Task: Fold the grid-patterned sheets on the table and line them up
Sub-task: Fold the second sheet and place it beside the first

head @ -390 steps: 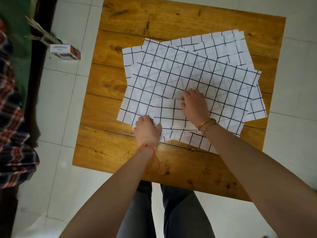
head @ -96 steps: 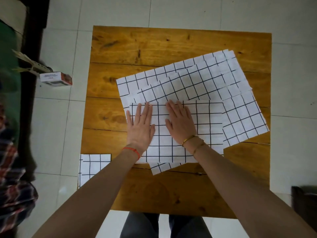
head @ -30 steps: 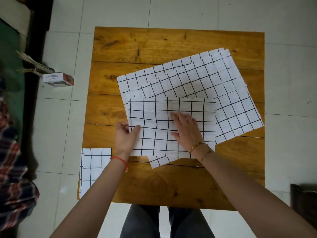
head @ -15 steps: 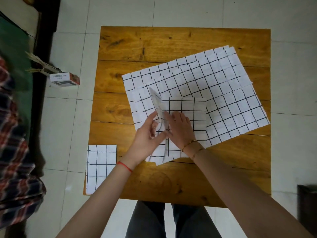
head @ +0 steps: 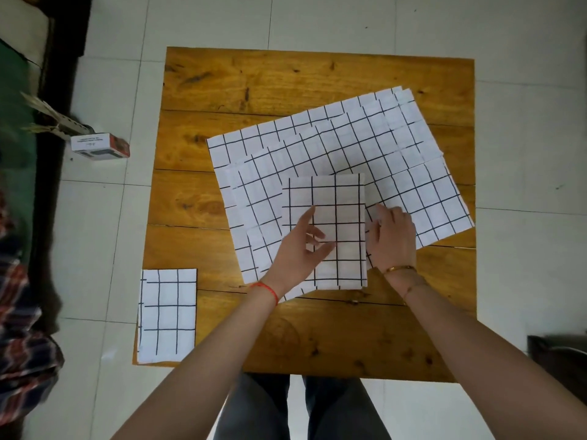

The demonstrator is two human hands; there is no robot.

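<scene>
A: What is the room like, and the surface?

B: A floor of pale glossy tiles point(head: 317, 20), with a square bench of honey-coloured wooden planks point(head: 286, 81) in the middle. Its top looks flat and hard, good for pressing a crease. A small white and red cardboard box point(head: 100, 146) lies on the floor at nine o'clock from the bench, well apart from the work.

A: And the sheets?

B: A loose fan of unfolded white sheets with black grid lines point(head: 333, 147) covers the bench from centre toward two o'clock. On it, near the centre, lies the folded white grid sheet point(head: 327, 198) now in hand. A finished folded grid sheet point(head: 166, 315) sits at the seven o'clock corner, overhanging the edge slightly.

A: How will it handle?

B: Thin, light and limp, I judge. It should slide easily on the sheets beneath, so pin it flat and take it by the edges.

A: The hands?

B: The left hand point(head: 298, 252) rests on the folded sheet, fingers spread loosely, gripping nothing. The right hand point(head: 392, 239) has its fingers curled at the sheet's right edge; whether they pinch it, I cannot tell.
</scene>
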